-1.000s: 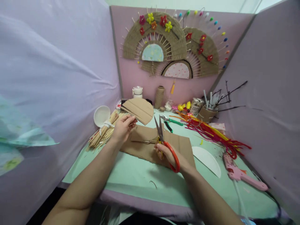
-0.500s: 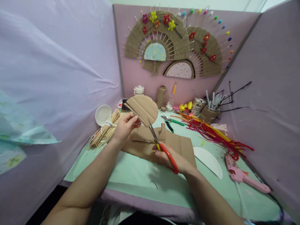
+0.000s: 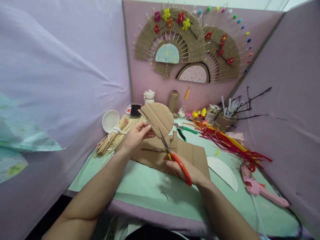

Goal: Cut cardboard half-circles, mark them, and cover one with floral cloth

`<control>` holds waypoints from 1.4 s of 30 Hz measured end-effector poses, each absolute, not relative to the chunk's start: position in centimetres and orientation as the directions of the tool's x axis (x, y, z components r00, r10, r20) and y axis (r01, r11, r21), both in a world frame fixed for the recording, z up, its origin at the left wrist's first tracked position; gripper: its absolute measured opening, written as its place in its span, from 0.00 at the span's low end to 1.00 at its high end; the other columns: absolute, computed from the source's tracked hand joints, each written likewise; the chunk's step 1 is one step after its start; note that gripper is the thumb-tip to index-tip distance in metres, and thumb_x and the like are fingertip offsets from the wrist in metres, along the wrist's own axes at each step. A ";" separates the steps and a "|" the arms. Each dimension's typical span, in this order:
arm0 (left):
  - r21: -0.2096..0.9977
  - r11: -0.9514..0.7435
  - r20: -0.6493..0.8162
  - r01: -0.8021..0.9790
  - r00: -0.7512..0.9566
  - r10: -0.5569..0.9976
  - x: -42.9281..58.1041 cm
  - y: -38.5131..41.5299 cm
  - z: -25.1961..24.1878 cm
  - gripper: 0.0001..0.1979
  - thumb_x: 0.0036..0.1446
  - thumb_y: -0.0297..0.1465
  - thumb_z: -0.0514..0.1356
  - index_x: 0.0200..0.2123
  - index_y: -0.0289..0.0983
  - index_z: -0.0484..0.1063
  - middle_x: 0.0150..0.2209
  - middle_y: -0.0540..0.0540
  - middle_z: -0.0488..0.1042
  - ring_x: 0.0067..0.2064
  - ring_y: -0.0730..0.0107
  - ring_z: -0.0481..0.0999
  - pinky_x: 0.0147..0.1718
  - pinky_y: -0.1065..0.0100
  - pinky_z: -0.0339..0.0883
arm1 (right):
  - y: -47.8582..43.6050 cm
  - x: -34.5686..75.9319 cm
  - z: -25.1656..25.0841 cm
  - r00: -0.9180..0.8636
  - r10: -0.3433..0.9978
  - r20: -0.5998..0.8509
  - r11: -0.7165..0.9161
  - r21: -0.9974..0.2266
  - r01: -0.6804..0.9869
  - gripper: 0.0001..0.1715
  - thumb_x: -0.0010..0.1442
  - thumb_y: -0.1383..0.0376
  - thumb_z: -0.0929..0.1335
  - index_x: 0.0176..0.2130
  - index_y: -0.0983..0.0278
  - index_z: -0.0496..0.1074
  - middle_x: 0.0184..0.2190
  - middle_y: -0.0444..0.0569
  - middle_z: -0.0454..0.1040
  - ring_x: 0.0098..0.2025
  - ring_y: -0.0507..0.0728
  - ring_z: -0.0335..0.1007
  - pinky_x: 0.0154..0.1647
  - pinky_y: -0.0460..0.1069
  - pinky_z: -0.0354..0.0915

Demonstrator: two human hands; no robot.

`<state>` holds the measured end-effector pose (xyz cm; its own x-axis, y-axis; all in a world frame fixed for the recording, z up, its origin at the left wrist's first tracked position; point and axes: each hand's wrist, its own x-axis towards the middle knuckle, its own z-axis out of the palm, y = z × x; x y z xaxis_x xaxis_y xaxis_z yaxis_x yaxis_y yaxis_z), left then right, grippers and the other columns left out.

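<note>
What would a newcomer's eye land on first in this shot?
Probably the orange-handled scissors in the right hand, mid-frame, aimed at the rounded cardboard piece that the left hand holds. Next, the woven fans with bright flowers, on the pink board at the back. Then the red, orange and yellow fuzzy stems on the table's right side.

Single head-worn view, forward and down from above table point(image 3: 140, 188), near side, close on left hand point(image 3: 137, 136) and right hand point(image 3: 176, 167), pink backboard point(image 3: 140, 78) farther ahead
</note>
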<state>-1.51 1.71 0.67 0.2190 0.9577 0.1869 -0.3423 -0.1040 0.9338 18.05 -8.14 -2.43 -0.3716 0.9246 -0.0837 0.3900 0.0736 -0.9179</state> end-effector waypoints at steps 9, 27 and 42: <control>0.936 -0.088 0.175 -0.340 0.236 0.956 -1.5 1.6 0.8 0.16 0.46 0.37 0.69 0.29 0.35 0.67 0.28 0.50 0.78 0.28 0.74 0.78 0.31 0.72 0.74 | -8.2 18.0 -2.2 -0.361 0.928 -0.091 0.079 -0.899 0.431 0.21 0.61 0.48 0.64 0.40 0.63 0.65 0.26 0.42 0.63 0.28 0.52 0.57 0.28 0.47 0.55; 0.952 -0.079 0.155 -0.296 0.241 0.958 -1.5 1.5 0.8 0.14 0.47 0.36 0.68 0.29 0.35 0.68 0.28 0.50 0.77 0.28 0.75 0.77 0.32 0.72 0.74 | -8.3 17.8 -2.3 -0.353 0.932 -0.086 0.074 -0.906 0.416 0.23 0.60 0.45 0.64 0.38 0.63 0.64 0.27 0.43 0.64 0.29 0.52 0.58 0.29 0.48 0.57; 0.954 -0.108 0.175 -0.280 0.227 0.958 -1.3 1.4 0.6 0.15 0.47 0.38 0.69 0.28 0.34 0.68 0.24 0.51 0.76 0.26 0.76 0.76 0.30 0.74 0.72 | -8.3 17.9 -2.1 -0.396 0.914 -0.085 0.092 -0.909 0.407 0.22 0.62 0.46 0.62 0.38 0.63 0.64 0.25 0.42 0.62 0.28 0.53 0.57 0.30 0.48 0.56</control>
